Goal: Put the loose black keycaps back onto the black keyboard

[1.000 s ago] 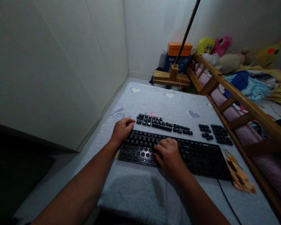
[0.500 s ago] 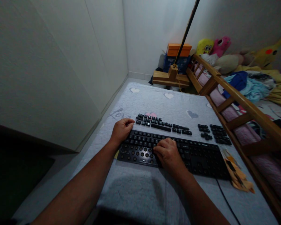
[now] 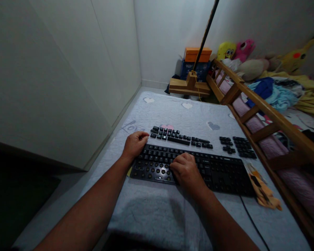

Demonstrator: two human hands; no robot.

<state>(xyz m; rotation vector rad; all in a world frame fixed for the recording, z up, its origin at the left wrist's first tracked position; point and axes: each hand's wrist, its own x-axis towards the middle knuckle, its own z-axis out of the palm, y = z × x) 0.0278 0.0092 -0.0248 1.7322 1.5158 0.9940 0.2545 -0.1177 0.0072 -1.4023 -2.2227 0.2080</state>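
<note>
A black keyboard (image 3: pixel 157 176) lies across the cloth-covered table; its upper rows carry keycaps, while the lower left rows and the right-hand block show bare key sockets. My right hand (image 3: pixel 184 170) is over the middle of it, fingers pinched down at the keys; what they grip is hidden. At the keyboard's upper left corner rests my left hand (image 3: pixel 136 143), thumb and fingers closed together, with nothing nameable showing between them. Beyond the keyboard lie rows of loose keycaps (image 3: pixel 170 133) and a long space bar (image 3: pixel 178 141). More keycaps (image 3: pixel 244 148) are grouped at the right.
An orange cloth (image 3: pixel 268 197) with dark tools on it lies right of the keyboard. The keyboard's cable (image 3: pixel 253 223) runs toward the front edge. A wooden bed rail (image 3: pixel 261 108) borders the table's right side. Behind stands a wooden base (image 3: pixel 189 85) with a pole.
The view has shifted slightly. Both hands keep nearly the same places and poses on the keyboard.
</note>
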